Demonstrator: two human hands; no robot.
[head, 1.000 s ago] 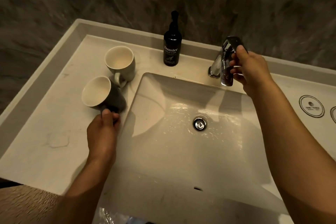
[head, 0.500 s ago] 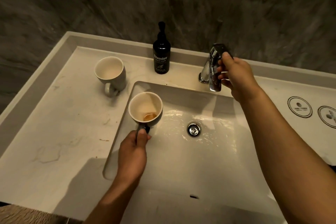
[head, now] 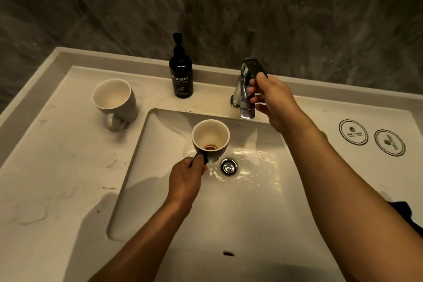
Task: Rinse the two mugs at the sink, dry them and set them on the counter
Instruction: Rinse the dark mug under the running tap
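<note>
- left hand (head: 185, 179) fingers pinch the handle of the dark ceramic mug (head: 210, 140), held over the white rectangular sink (head: 251, 201); a thin pinch could slip once water adds weight.
- right hand (head: 272, 101) fingers curl round the chrome tap lever (head: 248, 89); opening it hard could splash the brown dregs onto the pale stone counter (head: 57, 178).
- the grey ceramic mug (head: 114, 101) waits on that counter.

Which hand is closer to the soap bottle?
Left, by a little. The left hand holds a mug over the sink, in front of the soap bottle; the right hand grips the faucet, off to its right.

Both bare forearms reach forward. The left hand (head: 185, 176) curls closed, thumb on top; the right hand (head: 273, 101) is raised, fingers seemingly bent inward.
</note>
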